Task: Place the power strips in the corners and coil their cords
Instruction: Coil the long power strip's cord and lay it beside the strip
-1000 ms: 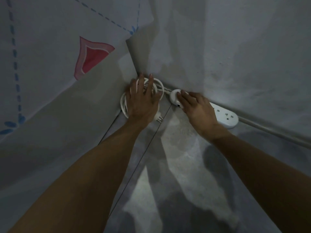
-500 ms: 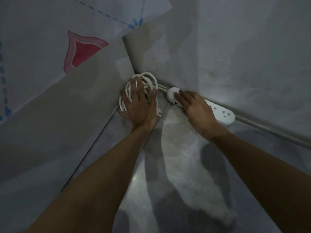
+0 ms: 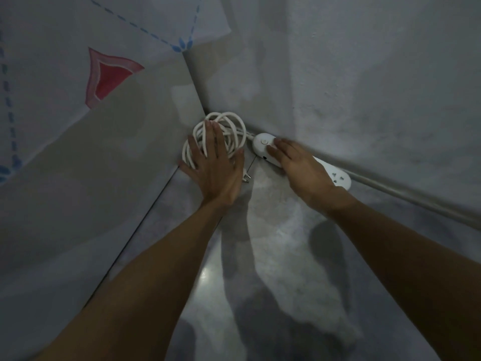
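Observation:
A white power strip (image 3: 338,175) lies on the floor along the right wall, its switch end (image 3: 264,143) toward the corner. Its white cord (image 3: 231,131) is coiled in loops right in the corner, with the plug (image 3: 246,178) poking out at the coil's near side. My left hand (image 3: 216,168) lies flat with spread fingers over the near half of the coil. My right hand (image 3: 299,170) hovers over or rests on the middle of the strip, fingers loosely extended and slightly blurred; it hides the strip's centre.
Two grey walls meet at the corner (image 3: 200,100). A pale cloth with a red patch (image 3: 109,74) and blue dashed lines hangs on the left wall. A grey conduit (image 3: 416,201) runs along the base of the right wall. The grey floor (image 3: 273,243) lies below.
My left hand slid back off the far part of the coil, exposing more loops. My right hand drew back from the switch end, uncovering the round switch.

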A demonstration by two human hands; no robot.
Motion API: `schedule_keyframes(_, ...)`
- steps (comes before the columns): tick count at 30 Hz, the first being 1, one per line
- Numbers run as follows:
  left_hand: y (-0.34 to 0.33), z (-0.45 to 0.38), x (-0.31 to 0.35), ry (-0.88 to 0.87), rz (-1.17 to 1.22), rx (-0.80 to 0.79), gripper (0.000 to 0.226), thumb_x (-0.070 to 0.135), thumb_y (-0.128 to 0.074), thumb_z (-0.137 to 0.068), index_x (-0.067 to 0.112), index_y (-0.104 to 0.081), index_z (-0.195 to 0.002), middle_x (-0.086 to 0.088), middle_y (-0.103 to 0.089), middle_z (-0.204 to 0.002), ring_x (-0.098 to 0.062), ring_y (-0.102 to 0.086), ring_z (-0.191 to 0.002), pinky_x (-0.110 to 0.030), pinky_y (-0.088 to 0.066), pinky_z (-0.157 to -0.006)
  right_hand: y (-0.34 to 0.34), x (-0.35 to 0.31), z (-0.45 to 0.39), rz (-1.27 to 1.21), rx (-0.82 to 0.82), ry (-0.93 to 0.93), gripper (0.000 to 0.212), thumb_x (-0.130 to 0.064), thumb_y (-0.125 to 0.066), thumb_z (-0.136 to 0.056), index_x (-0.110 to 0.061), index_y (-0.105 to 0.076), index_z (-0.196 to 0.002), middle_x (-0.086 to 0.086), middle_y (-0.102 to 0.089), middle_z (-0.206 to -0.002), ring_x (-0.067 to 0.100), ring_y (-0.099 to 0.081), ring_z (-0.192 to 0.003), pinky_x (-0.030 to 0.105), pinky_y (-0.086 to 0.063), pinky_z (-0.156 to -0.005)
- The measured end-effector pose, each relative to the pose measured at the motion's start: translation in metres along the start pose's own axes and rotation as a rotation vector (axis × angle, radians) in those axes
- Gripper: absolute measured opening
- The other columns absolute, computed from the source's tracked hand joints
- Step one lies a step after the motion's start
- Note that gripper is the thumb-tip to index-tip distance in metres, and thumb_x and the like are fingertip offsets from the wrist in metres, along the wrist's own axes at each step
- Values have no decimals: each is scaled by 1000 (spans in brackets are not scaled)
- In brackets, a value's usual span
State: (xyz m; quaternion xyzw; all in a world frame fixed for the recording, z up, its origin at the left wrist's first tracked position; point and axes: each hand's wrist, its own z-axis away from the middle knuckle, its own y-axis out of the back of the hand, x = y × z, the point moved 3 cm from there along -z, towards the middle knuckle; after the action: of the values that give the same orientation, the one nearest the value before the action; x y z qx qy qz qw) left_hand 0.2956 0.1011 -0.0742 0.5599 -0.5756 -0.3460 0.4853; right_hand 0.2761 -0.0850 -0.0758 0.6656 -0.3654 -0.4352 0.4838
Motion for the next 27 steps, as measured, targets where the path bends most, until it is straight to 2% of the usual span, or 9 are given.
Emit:
schedule_keyframes(4,8,1,4,-73,28,-32,72,60,-30,-95,21,-19,-155,7,-14,-161,-28,-7,-149,-65,-6,-111,-1,5,8,107,-11,-43,71,7,-67,-74,-9,-45,-139,16,-46,-143,34,-44,-130,41,-40,-104)
schedule_keyframes(8,13,1,8,-112,40,-23,72,57,-30,-95,19,-19,-155,4,-13,-162,-27,-6,-149,-65,-10,-112,5,7,17,211,39,-73,62,-8,-76,-73,-12,-52,-130,13,-55,-133,34,-53,-116,43,-47,-92)
schedule_keyframes(11,9,2,9,-137,28,-36,73,55,-36,-95,21,-16,-155,4,-9,-162,-30,-4,-149,-69,-9,-109,6,9,22,260,64,-150,56,-17,-81,-71,-14,-59,-122,12,-63,-120,36,-58,-97,42,-49,-74)
schedule_keyframes(13,5,3,8,-134,18,-36,73,55,-38,-94,23,-13,-156,5,-7,-162,-34,-1,-148,-71,-8,-108,3,8,23,285,56,-161,59,-12,-83,-67,-15,-61,-121,14,-65,-113,37,-59,-87,41,-48,-70)
schedule_keyframes(15,2,3,7,-127,18,-42,73,55,-38,-94,25,-13,-155,7,-6,-162,-38,-1,-147,-72,-9,-107,1,4,20,260,39,-168,61,-4,-81,-65,-15,-61,-122,16,-64,-115,39,-58,-88,42,-48,-71)
schedule_keyframes(19,1,1,2,-77,2,-28,74,59,-41,-91,26,-21,-154,8,-17,-161,-44,-12,-145,-72,-15,-105,5,2,6,232,21,-129,55,-1,-76,-67,-13,-63,-119,22,-62,-115,43,-57,-87,45,-48,-72)
schedule_keyframes(22,0,-1,-2,7,-3,-48,78,72,-25,-88,32,-20,-154,11,-20,-159,-44,-11,-145,-71,-12,-107,3,2,1,268,-38,-109,60,-8,-81,-66,-16,-62,-122,21,-63,-113,41,-58,-87,44,-47,-71)
schedule_keyframes(25,0,-3,-5,102,41,-97,75,75,-13,-87,40,-14,-153,16,-10,-160,-41,-2,-146,-68,-4,-108,8,-1,2,302,-33,-65,63,-7,-82,-62,-15,-64,-121,19,-65,-113,39,-60,-87,42,-47,-68)
schedule_keyframes(27,1,-1,-6,113,47,-83,65,67,-25,-93,40,-22,-151,13,-17,-160,-42,-12,-145,-65,-17,-108,12,0,1,337,-20,3,61,-5,-80,-63,-12,-63,-121,19,-66,-112,38,-61,-84,42,-48,-64)
